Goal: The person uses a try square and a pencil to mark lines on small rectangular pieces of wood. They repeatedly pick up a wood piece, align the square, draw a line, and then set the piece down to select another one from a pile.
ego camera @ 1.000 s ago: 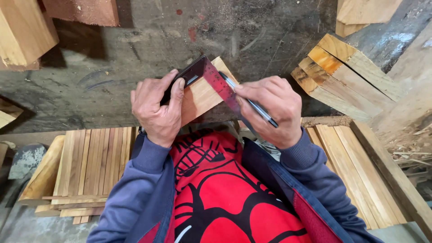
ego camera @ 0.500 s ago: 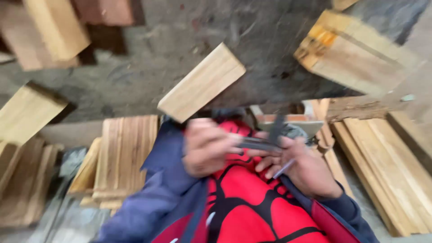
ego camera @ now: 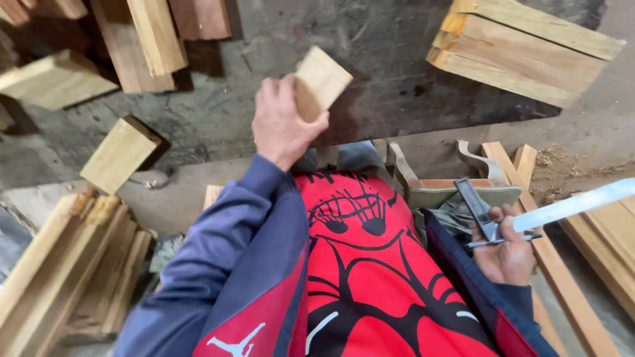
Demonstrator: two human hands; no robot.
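My left hand [ego camera: 281, 122] grips a short pale wood block [ego camera: 320, 80] at the near edge of the dark workbench [ego camera: 390, 79]. My right hand [ego camera: 506, 251] is low at my right side, closed around a try square [ego camera: 536, 215] with a black stock and a metal blade, together with a pen [ego camera: 499, 242]. The blade points out to the right. My red and blue top fills the lower middle of the view.
A stack of wooden planks [ego camera: 522, 53] lies at the bench's back right. Several wood blocks [ego camera: 122, 153] lie at the left. Thin slats [ego camera: 73, 264] are piled on the floor at lower left, long boards [ego camera: 595, 264] at right.
My hands have come apart. The try square and pen went from the block down to my right side in my right hand. My left hand now grips the block alone; the view swung left.
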